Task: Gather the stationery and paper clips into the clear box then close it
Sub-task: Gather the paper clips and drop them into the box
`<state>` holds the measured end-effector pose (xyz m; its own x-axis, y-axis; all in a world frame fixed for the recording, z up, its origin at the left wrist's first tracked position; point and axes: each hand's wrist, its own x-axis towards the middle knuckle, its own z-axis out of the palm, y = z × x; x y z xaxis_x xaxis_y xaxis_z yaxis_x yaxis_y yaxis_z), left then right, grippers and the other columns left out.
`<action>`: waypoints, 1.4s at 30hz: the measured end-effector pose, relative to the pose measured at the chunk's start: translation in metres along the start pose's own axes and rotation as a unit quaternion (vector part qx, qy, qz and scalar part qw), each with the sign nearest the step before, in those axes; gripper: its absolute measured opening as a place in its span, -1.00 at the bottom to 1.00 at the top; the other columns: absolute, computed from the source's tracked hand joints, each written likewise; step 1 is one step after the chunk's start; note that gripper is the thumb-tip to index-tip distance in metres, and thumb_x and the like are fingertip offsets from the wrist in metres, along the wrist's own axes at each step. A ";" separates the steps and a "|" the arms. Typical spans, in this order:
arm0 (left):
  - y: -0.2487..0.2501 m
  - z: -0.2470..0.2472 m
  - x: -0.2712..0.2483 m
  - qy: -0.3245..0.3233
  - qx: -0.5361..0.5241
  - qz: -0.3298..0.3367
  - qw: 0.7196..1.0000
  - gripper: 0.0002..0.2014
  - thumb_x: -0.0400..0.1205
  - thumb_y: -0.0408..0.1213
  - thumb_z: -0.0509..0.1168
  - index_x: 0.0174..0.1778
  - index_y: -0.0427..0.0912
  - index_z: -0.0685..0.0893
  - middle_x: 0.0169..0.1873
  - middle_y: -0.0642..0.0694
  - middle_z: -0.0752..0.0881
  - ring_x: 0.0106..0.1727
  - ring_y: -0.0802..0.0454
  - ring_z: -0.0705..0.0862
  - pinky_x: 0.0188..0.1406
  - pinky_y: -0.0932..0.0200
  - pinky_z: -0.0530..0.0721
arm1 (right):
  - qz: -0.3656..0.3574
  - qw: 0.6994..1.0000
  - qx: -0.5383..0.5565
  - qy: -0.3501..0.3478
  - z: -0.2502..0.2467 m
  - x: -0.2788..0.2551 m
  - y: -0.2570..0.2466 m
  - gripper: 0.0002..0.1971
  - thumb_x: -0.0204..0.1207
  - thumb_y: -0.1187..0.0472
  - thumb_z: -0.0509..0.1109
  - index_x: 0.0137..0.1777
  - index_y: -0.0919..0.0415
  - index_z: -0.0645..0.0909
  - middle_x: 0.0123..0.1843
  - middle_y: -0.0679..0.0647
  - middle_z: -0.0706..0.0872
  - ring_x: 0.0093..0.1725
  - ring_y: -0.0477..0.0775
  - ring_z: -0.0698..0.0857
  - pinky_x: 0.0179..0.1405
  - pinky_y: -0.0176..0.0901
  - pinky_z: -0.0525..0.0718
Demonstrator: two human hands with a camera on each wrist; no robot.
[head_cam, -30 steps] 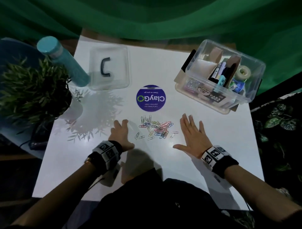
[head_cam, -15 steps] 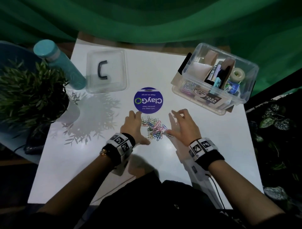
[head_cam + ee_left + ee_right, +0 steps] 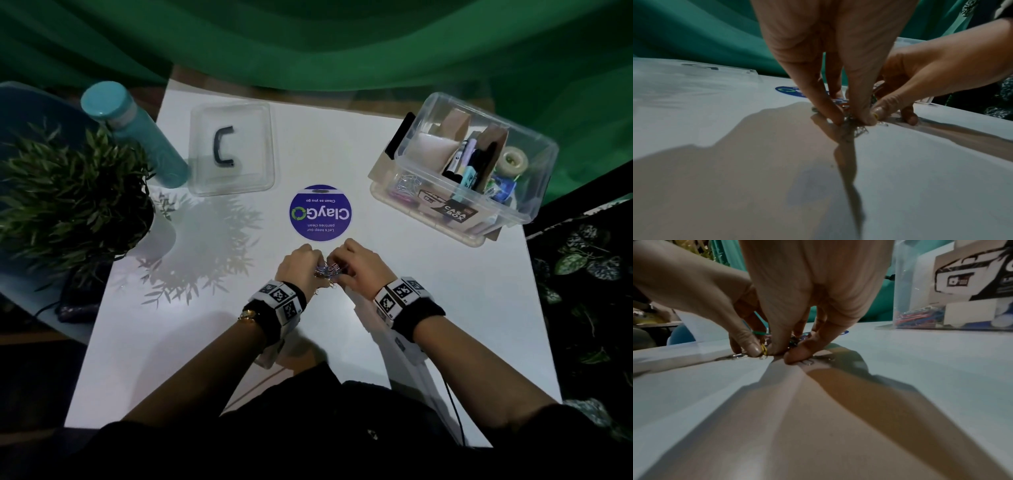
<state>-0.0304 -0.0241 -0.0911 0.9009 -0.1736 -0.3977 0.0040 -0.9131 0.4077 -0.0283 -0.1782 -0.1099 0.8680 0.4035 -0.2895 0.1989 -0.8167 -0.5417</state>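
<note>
Both hands, left point(image 3: 298, 265) and right point(image 3: 356, 265), pinch wiry coloured paper clips point(image 3: 328, 271) on the glossy table point(image 3: 445, 308).

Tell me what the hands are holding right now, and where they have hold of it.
Both hands pinch the paper clips on the table: left hand and right hand squeeze the pile's opposite sides with their fingertips.

**Three cameras, one shared spot on the bench**

The head view looks steeply down from above the white bench point(image 3: 445, 308), taking in its whole top. The left wrist view sits low, just above the surface, looking along the left hand point(image 3: 830, 56) toward the far green curtain point(image 3: 694, 32). The right wrist view is equally low and close behind the right hand point(image 3: 807, 288). All three share the heap of coloured wire paper clips point(image 3: 328, 272) and the round purple sticker point(image 3: 320, 213).
</note>
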 end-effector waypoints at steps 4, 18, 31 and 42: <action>0.002 0.000 0.004 0.005 0.045 0.027 0.999 -0.75 0.55 -0.16 0.39 0.04 -0.24 0.68 -0.01 -0.19 0.65 0.02 -0.23 0.65 -0.18 0.04 0.48 | -0.034 0.998 -0.058 0.015 -0.002 0.002 0.001 -0.77 0.49 0.21 0.38 0.14 0.18 0.64 0.04 0.13 0.61 -0.05 0.23 0.67 -0.11 0.07 0.63; -0.002 -0.019 0.020 0.007 -0.178 0.001 0.984 -0.80 0.41 -0.36 0.52 -0.43 -0.36 0.66 -0.49 -0.21 0.65 -0.47 -0.03 0.58 -0.51 0.27 0.51 | 0.019 0.923 0.328 0.200 -0.097 -0.022 -0.002 -0.83 0.48 0.37 0.44 0.03 0.15 0.68 -0.11 -0.01 0.72 -0.25 -0.16 0.71 -0.32 -0.14 0.81; 0.134 -0.120 0.075 0.102 -0.304 0.155 0.934 -0.81 0.42 -0.33 0.54 -0.26 -0.42 0.75 -0.41 -0.23 0.75 -0.43 -0.06 0.77 -0.29 0.04 0.82 | 0.217 0.958 0.106 0.154 -0.205 0.036 0.057 -0.77 0.61 0.21 0.32 0.19 0.25 0.68 0.09 0.21 0.77 0.08 0.15 0.76 0.21 0.03 0.69; 0.168 -0.107 0.120 0.066 -0.130 0.158 0.977 -0.62 0.41 -0.28 0.56 0.12 -0.33 0.74 -0.02 -0.22 0.80 -0.03 -0.09 0.77 0.02 0.05 0.75 | 0.140 0.850 0.170 0.478 -0.173 -0.016 0.057 -0.74 0.52 0.34 0.20 0.03 0.21 0.73 -0.06 0.11 0.79 -0.11 -0.02 0.73 -0.04 -0.12 0.72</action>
<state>0.1251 -0.1589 0.0175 0.9229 -0.3674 -0.1153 -0.1896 -0.6942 0.6943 0.0475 -0.3026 0.0009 0.8651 -0.4396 0.2417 -0.0780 -0.5938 -0.8008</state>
